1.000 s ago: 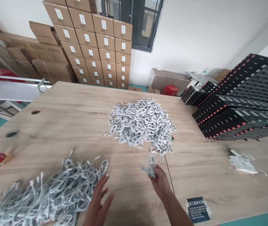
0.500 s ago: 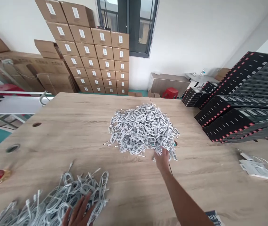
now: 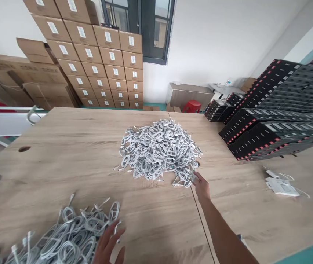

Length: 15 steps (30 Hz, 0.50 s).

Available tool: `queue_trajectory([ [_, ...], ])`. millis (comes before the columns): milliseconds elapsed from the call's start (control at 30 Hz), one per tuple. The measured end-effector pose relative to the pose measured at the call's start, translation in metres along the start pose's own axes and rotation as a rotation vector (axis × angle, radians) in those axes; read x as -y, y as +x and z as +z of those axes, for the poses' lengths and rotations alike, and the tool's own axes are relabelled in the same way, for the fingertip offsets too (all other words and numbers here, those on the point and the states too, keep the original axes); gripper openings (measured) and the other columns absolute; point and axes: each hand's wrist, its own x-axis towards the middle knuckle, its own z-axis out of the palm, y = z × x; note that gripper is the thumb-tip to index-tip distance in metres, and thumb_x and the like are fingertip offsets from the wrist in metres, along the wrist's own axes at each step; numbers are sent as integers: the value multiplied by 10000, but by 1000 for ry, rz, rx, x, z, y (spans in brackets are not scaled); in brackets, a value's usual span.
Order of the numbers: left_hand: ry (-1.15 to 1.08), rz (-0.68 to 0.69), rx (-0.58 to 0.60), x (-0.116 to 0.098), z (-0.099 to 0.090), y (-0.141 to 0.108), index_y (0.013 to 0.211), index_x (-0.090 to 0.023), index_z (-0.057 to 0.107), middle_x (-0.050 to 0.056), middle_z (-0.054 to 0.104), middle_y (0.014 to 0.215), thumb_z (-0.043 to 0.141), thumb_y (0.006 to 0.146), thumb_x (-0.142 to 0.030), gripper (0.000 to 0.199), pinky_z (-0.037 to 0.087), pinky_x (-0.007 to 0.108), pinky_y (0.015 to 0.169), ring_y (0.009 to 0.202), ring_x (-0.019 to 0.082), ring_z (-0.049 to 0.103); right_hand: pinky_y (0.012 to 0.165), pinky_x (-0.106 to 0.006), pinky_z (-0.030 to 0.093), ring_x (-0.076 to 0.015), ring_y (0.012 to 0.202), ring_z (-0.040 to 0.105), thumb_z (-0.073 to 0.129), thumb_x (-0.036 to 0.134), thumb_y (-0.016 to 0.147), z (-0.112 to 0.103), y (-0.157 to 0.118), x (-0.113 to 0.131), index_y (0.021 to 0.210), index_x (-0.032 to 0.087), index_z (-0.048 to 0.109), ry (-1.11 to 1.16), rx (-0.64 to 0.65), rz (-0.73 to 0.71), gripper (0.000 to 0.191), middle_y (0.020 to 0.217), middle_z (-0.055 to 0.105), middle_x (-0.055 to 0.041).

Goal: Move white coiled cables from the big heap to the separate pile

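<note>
Walls: plain white, far and right
Window [image 3: 138,27]: dark-framed, far wall, daylight coming through
Table [image 3: 71,146]: wide light wood top with round cable holes at the left
Cartons [image 3: 98,62]: brown, labelled, stacked high at far left
Black boxes [image 3: 277,113]: red-edged stacks on the right
Stool [image 3: 191,106]: red, by the far wall
Floor: teal

Bright, even daylight, soft shadows, wide-angle bending at the edges.

bare table [image 3: 71,154] between cable heaps, boxes [image 3: 272,135] right
</note>
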Motion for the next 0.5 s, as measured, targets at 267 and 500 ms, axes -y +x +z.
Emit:
queue_trajectory([
  [267, -744, -640, 528, -66, 41, 31, 1064, -247, 779, 111, 772, 1168, 756, 604, -793, 714, 543, 476, 1046, 1158, 336, 689, 758, -314, 552, -265, 1080, 697, 756, 534, 614, -22, -94, -8, 1141, 250, 746, 365, -124, 264, 598, 1232, 751, -87],
  [500, -1163, -1018, 653, -121, 87, 57, 1202, -267, 675, 145, 604, 1451, 809, 576, -775, 817, 553, 437, 930, 1244, 320, 633, 1026, -433, 531, -317, 1201, 680, 699, 518, 795, 6, -194, 3, 1202, 186, 752, 137, 151, 166, 528, 1225, 758, -139],
])
